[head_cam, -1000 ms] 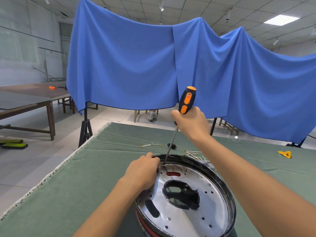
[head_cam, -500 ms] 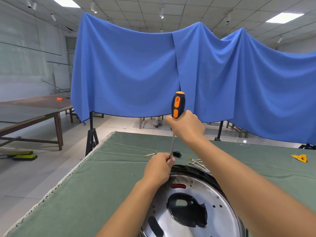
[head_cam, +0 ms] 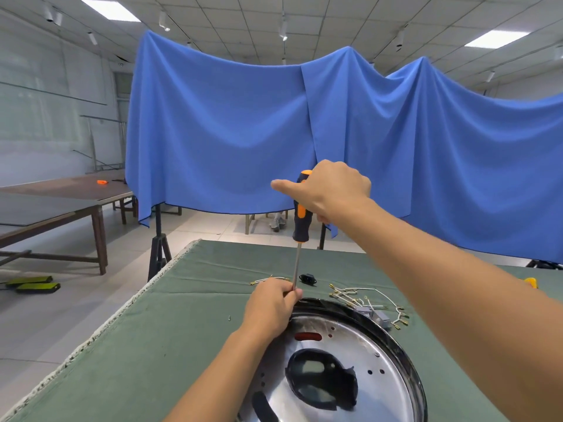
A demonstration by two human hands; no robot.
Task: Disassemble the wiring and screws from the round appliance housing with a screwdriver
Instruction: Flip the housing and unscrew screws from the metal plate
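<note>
At frame centre the right hand [head_cam: 330,190] grips the upright screwdriver [head_cam: 300,222] by its handle while the left hand [head_cam: 271,306] pinches its shaft at the round housing [head_cam: 384,354] rim, lower right.

Bright ceiling panels [head_cam: 111,9] light the room evenly; shadows are soft, wide-angle distortion bends the frame edges.
</note>
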